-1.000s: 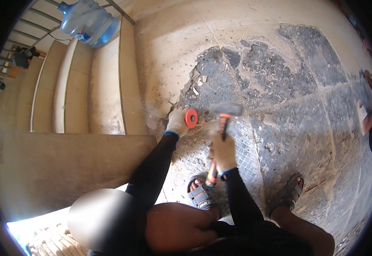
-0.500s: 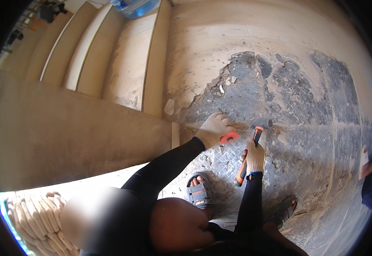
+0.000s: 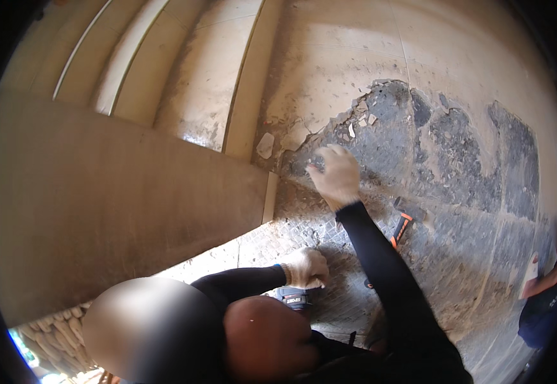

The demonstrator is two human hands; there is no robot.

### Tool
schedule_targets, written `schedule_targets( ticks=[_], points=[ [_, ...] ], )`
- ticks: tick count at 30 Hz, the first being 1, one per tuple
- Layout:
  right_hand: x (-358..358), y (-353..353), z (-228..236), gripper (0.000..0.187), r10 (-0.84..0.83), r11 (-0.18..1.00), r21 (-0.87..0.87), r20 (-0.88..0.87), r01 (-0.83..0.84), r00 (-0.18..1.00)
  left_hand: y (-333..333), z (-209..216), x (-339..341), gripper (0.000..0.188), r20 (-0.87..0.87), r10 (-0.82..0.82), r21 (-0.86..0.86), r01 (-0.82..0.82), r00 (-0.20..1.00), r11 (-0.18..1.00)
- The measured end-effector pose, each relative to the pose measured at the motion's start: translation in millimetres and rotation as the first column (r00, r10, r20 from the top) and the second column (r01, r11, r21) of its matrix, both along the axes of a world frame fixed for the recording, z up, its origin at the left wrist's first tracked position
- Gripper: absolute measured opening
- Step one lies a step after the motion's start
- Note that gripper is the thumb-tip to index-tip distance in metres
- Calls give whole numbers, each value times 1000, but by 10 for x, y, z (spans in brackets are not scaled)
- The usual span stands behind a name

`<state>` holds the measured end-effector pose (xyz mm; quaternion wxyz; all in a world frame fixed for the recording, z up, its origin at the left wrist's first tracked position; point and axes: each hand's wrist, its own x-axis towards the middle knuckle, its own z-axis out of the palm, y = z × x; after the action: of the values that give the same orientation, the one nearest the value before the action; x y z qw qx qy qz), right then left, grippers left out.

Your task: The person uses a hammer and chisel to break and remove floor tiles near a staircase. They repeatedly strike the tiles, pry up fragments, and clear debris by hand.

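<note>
My right hand (image 3: 337, 176), in a pale work glove, reaches over the broken edge of the floor covering, thumb and fingers apart with nothing seen between them. Loose chips (image 3: 352, 130) lie just beyond it. On the stripped grey floor rests a hammer (image 3: 403, 228) with an orange and black handle, partly behind my right forearm and touched by neither hand. My left hand (image 3: 306, 267), gloved too, is drawn back above my sandal (image 3: 293, 298), its fingers curled down. What those fingers hold, if anything, is hidden.
Pale steps (image 3: 202, 83) rise at the far left behind a broad smooth side panel (image 3: 131, 205). A flat broken piece (image 3: 265, 146) lies by the lowest step. At the right edge another person's arm (image 3: 547, 278) shows. Stacked pale pieces (image 3: 54, 339) stand lower left.
My right hand has let go of the hammer, now on the floor, and moved forward and left. My left hand has pulled back toward my foot; the red round piece it held is out of sight.
</note>
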<state>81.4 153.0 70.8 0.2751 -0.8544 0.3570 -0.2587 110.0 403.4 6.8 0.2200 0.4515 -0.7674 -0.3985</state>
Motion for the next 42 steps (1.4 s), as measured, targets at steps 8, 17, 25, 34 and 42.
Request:
schedule_targets(
  ticks=[8,17,25,34,42],
  points=[
    [844,-579,-412,63,196,949,-174,-333,-264,922,-31,-63,90,18,-28,-22,3,22,999,1000],
    [1014,-731,-317,39,358,808,-299,-435,-508,826,4,-184,60,16,-40,-39,55,41,998,998],
    [1146,-967,-54,28,84,973,-163,-404,-162,911,21,-218,38,24,-29,-48,44,49,998,998],
    [-1663,-1011,641,30,-11,990,129,-286,50,958,8,-140,46,19,-72,46,25,-44,996,999],
    [-7156,1528,1481,57,-553,29,137,-823,990,130,-28,-31,22,19,-47,184,58,-181,982,982]
  ],
)
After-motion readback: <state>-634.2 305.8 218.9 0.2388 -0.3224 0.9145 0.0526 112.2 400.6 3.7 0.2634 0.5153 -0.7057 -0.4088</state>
